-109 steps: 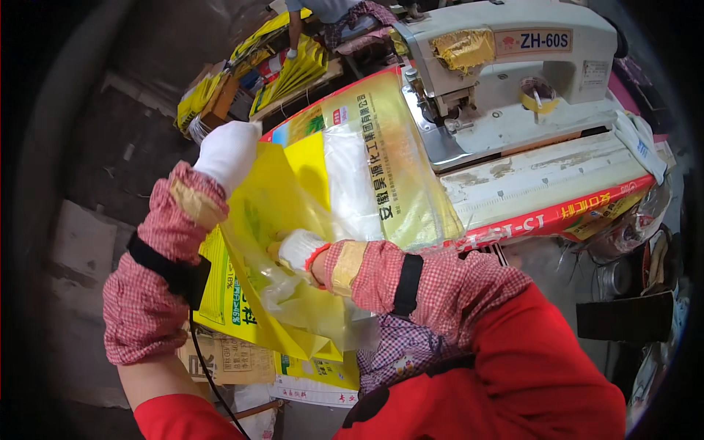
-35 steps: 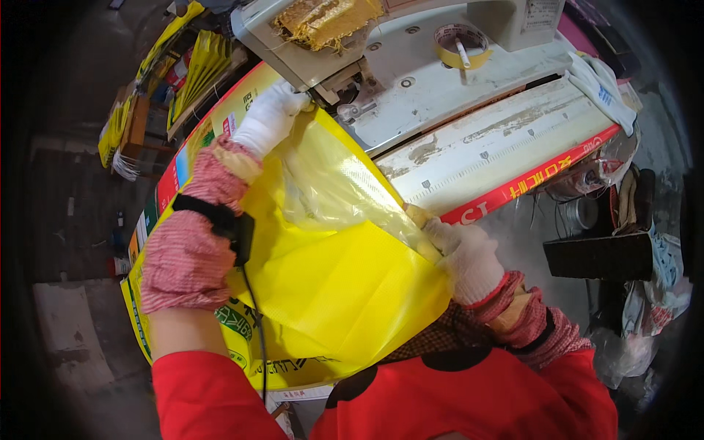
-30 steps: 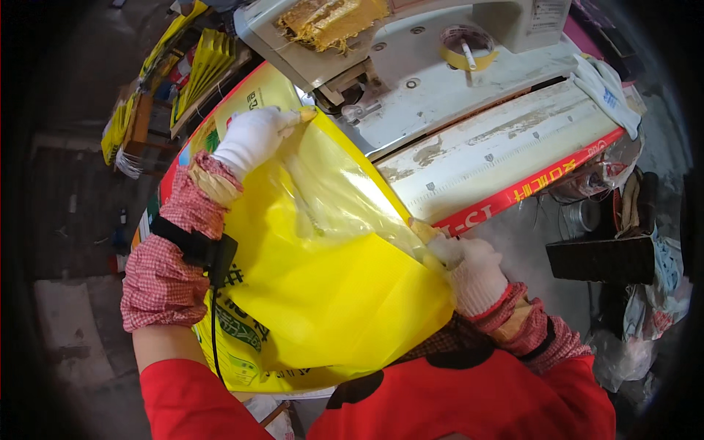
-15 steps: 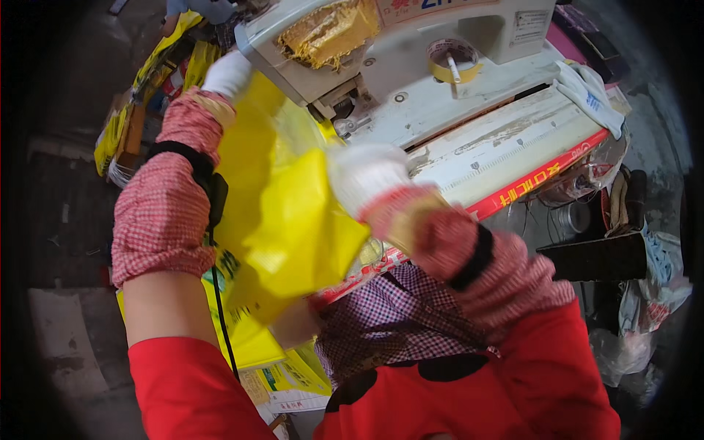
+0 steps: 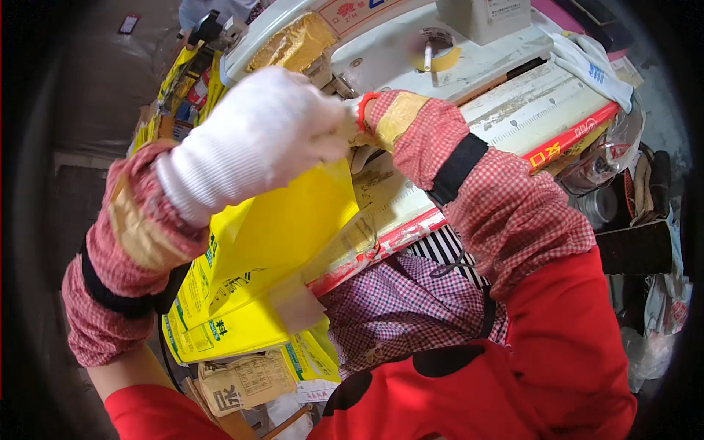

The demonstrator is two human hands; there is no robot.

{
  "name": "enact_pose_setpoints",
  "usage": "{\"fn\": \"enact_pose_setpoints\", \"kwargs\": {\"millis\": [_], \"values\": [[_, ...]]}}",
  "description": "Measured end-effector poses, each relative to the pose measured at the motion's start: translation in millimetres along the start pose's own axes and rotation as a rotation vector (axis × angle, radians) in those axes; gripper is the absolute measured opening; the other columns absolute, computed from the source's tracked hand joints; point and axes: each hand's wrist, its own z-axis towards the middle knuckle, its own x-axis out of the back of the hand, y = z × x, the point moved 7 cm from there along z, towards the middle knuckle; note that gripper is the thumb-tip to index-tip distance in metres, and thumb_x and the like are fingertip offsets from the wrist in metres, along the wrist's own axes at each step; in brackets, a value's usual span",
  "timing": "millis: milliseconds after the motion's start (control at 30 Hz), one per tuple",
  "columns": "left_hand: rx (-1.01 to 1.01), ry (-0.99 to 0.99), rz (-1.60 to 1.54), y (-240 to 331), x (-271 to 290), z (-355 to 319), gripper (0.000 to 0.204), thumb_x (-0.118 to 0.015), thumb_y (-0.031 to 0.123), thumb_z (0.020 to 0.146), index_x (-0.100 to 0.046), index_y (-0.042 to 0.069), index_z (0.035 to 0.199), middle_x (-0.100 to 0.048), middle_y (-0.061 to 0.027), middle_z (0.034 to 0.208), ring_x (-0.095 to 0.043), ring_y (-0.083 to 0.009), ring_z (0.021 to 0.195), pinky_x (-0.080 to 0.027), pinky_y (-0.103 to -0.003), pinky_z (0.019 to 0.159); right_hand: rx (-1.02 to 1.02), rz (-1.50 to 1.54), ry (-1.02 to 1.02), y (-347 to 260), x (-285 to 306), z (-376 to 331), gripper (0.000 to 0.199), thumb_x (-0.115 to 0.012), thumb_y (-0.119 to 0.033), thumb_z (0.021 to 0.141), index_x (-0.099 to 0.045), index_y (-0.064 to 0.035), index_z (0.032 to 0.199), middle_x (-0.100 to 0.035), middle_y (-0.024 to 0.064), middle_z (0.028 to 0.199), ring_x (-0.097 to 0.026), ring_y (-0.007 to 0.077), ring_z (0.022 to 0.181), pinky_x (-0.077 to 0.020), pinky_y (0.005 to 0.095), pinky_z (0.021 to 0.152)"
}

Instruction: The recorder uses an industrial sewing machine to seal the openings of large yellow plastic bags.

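Observation:
My left hand [image 5: 264, 136], in a white knit glove, is raised in front of the sewing machine [image 5: 400, 48]. Its fingers are closed at the top edge of a yellow printed plastic bag [image 5: 293, 220], though the grip itself is partly covered. Against those fingertips comes my right hand [image 5: 358, 116], gloved too, with a red band at the wrist; its fingers are mostly hidden behind the left. The bag slants down across the bed's front edge toward my lap. More yellow bags [image 5: 242, 330] hang beneath it.
A tape roll [image 5: 440, 55] with a white stick lies on the machine bed, and a spare white glove [image 5: 590, 70] at its right end. Stacked yellow bags [image 5: 183, 88] stand beyond my left arm. A brown paper sack [image 5: 246, 381] lies below.
My left hand has come back from the bag's far end beside the machine head and now meets my right hand. The bag's near flap has dropped lower. The view has shifted.

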Motion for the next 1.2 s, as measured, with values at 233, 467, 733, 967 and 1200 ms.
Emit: {"fn": "enact_pose_setpoints", "kwargs": {"millis": [233, 467, 733, 967, 1200], "values": [[0.056, -0.852, 0.025, 24.5, -34.5, 5.6, 0.058, -0.062, 0.059, 0.077, -0.065, 0.004, 0.097, -0.065, -0.0192, 0.089, -0.062, -0.0378, 0.087, -0.048, -0.046, 0.077, 0.179, -0.528, 0.168, -27.8, 9.1, -13.0, 0.029, -0.076, -0.022, 0.065, -0.070, -0.0073, 0.089, -0.068, 0.0170, 0.087, -0.067, 0.0346, 0.080, -0.0516, 0.0419, 0.071], [0.136, -1.269, 0.193, 57.2, 7.1, -56.7, 0.054, -0.058, 0.059, 0.080, -0.070, 0.006, 0.082, -0.065, -0.0157, 0.077, -0.064, -0.0337, 0.075, -0.050, -0.042, 0.070, 0.285, -0.853, 0.031, -38.5, -12.5, -17.7, 0.018, -0.071, -0.024, 0.073, -0.071, -0.0092, 0.083, -0.069, 0.0128, 0.079, -0.066, 0.0333, 0.074, -0.0529, 0.0403, 0.065], [0.326, -0.383, -0.278, 10.2, -2.8, -20.3, 0.063, -0.057, 0.062, 0.081, -0.063, 0.003, 0.101, -0.065, -0.0189, 0.097, -0.062, -0.0323, 0.096, -0.048, -0.038, 0.085, 0.183, -0.647, 0.232, -32.9, -5.0, -10.1, 0.021, -0.065, -0.028, 0.072, -0.072, -0.0133, 0.085, -0.068, 0.0116, 0.078, -0.065, 0.0319, 0.072, -0.0505, 0.0410, 0.066], [0.351, -1.286, -0.221, 22.8, -10.9, -60.1, 0.067, -0.056, 0.064, 0.082, -0.067, 0.001, 0.102, -0.068, -0.0172, 0.090, -0.065, -0.0263, 0.089, -0.049, -0.037, 0.080, 0.338, -1.029, 0.146, -33.2, -21.8, -11.9, 0.022, -0.066, -0.027, 0.074, -0.072, -0.0144, 0.091, -0.070, 0.0097, 0.086, -0.067, 0.0303, 0.082, -0.0529, 0.0406, 0.074], [-0.200, -1.141, 0.124, 85.4, -29.3, -81.1, 0.022, -0.062, 0.030, 0.078, -0.069, 0.010, 0.077, -0.066, -0.0115, 0.076, -0.065, -0.0313, 0.073, -0.051, -0.042, 0.064, 0.052, -0.876, 0.481, -45.2, -36.6, -23.1, 0.023, -0.062, -0.029, 0.079, -0.072, -0.0128, 0.092, -0.069, 0.0080, 0.090, -0.062, 0.0219, 0.095, -0.0433, 0.0377, 0.088]]}}
